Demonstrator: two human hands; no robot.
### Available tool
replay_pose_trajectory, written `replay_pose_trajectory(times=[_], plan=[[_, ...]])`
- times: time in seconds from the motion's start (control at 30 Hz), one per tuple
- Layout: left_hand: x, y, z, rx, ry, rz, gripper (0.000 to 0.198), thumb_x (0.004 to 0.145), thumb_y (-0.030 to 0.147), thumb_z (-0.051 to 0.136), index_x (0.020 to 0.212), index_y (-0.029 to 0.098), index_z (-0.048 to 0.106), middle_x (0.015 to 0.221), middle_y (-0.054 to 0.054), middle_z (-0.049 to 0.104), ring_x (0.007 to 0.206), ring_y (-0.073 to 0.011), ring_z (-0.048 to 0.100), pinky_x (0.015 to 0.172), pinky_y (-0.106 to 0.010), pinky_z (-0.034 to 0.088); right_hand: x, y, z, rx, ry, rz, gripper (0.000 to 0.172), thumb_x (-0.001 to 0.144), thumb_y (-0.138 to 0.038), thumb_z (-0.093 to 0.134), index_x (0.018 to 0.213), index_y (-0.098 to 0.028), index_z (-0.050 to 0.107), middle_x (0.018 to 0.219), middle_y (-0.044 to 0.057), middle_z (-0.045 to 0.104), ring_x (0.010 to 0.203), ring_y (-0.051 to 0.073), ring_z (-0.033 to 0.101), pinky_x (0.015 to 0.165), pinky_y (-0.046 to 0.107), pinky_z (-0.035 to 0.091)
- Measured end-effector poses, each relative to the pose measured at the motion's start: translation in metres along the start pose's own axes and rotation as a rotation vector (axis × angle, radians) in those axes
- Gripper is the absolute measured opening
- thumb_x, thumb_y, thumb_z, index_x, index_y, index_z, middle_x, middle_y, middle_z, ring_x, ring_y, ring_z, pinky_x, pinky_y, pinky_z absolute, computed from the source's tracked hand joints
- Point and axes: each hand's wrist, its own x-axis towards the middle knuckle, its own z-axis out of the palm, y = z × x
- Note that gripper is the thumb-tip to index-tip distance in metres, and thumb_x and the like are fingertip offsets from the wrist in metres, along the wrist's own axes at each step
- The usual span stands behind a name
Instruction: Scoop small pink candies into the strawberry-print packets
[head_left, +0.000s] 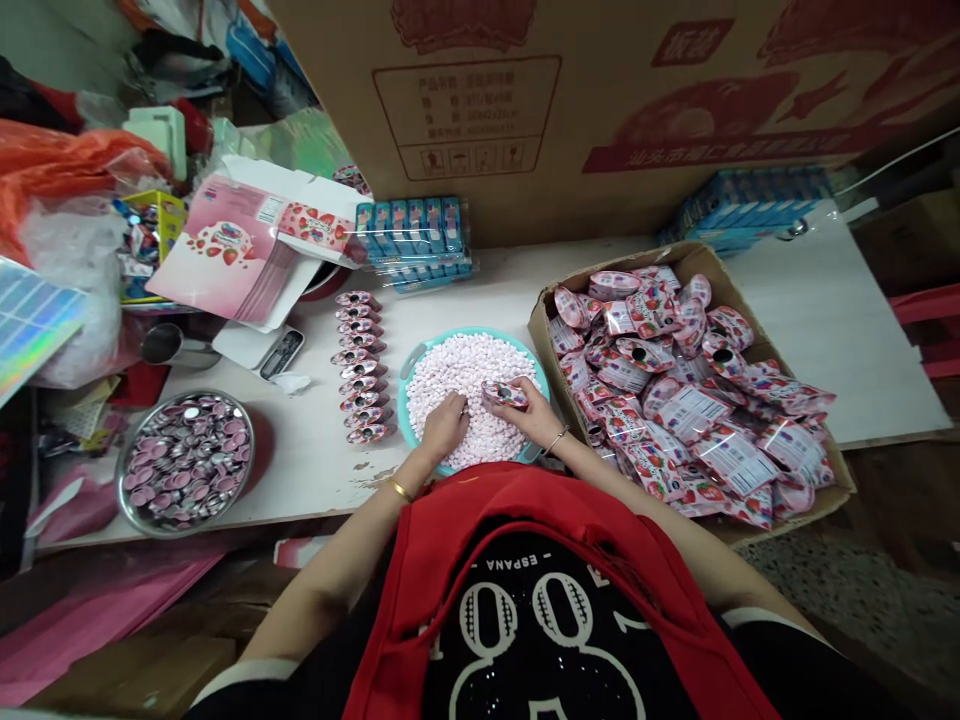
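A turquoise basin (406,400) full of small pale pink candies (480,365) sits in front of me. My right hand (534,415) grips a small pink strawberry-print candy box (504,394) above the candies, at the basin's right side. Over the left part of the candies is my left hand (448,425), its fingers curled together; what they hold, if anything, is hidden. To the left stands a row of similar small boxes (364,370) with dark openings on top. A cardboard carton (541,325) to the right is heaped with more of these boxes (675,380).
A steel bowl (244,480) of pink and silver round caps stands at the left front. Behind are flat printed cartons (225,250), blue packs (411,230) and a large cardboard box (480,120). A metal cup (172,345) lies at the left.
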Motion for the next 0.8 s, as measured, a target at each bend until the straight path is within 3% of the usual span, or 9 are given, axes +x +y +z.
replay_pose_trajectory(times=[0.1, 0.2, 0.4, 0.57, 0.8], plan=[[0.0, -0.004, 0.0, -0.075, 0.02, 0.032, 0.02, 0.088, 0.016, 0.049, 0.107, 0.019, 0.054, 0.105, -0.008, 0.059, 0.1, -0.0224, 0.058, 0.086, -0.034, 0.047, -0.004, -0.007, 0.002, 0.025, -0.06, -0.008, 0.037, 0.073, -0.041, 0.07, 0.097, -0.02, 0.052, 0.088, -0.001, 0.059, 0.081, 0.017, 0.057, 0.074, 0.027, 0.045], [-0.011, -0.018, -0.011, -0.175, 0.062, 0.106, 0.027, 0.092, 0.027, 0.051, 0.117, 0.018, 0.051, 0.108, -0.008, 0.059, 0.102, -0.0216, 0.057, 0.088, -0.033, 0.046, -0.01, -0.015, -0.006, -0.02, -0.015, -0.059, 0.037, 0.075, -0.042, 0.07, 0.101, -0.02, 0.055, 0.097, 0.003, 0.062, 0.09, 0.02, 0.06, 0.081, 0.03, 0.046], [-0.035, -0.023, -0.057, -0.231, 0.101, 0.245, 0.027, 0.095, 0.034, 0.048, 0.115, 0.018, 0.053, 0.101, -0.008, 0.06, 0.094, -0.0202, 0.058, 0.082, -0.032, 0.047, -0.022, -0.025, -0.028, -0.324, 0.096, -0.155, 0.03, 0.083, -0.031, 0.06, 0.11, -0.019, 0.054, 0.106, 0.009, 0.065, 0.096, 0.025, 0.061, 0.087, 0.037, 0.048], [-0.041, -0.003, -0.099, -0.167, 0.084, 0.333, 0.023, 0.095, 0.031, 0.046, 0.113, 0.02, 0.054, 0.102, -0.007, 0.06, 0.097, -0.0208, 0.058, 0.084, -0.032, 0.047, -0.019, -0.021, -0.023, -0.545, 0.028, -0.243, 0.032, 0.081, -0.017, 0.055, 0.113, -0.017, 0.053, 0.115, 0.014, 0.061, 0.109, 0.029, 0.056, 0.098, 0.043, 0.044], [-0.038, 0.047, -0.136, 0.299, -0.014, 0.282, 0.014, 0.093, 0.021, 0.048, 0.101, 0.018, 0.059, 0.094, -0.009, 0.06, 0.088, -0.0254, 0.06, 0.065, -0.032, 0.046, -0.018, -0.035, -0.007, -0.729, -0.092, -0.219, 0.039, 0.079, -0.012, 0.06, 0.117, -0.017, 0.055, 0.118, 0.014, 0.061, 0.11, 0.031, 0.053, 0.095, 0.045, 0.045]])
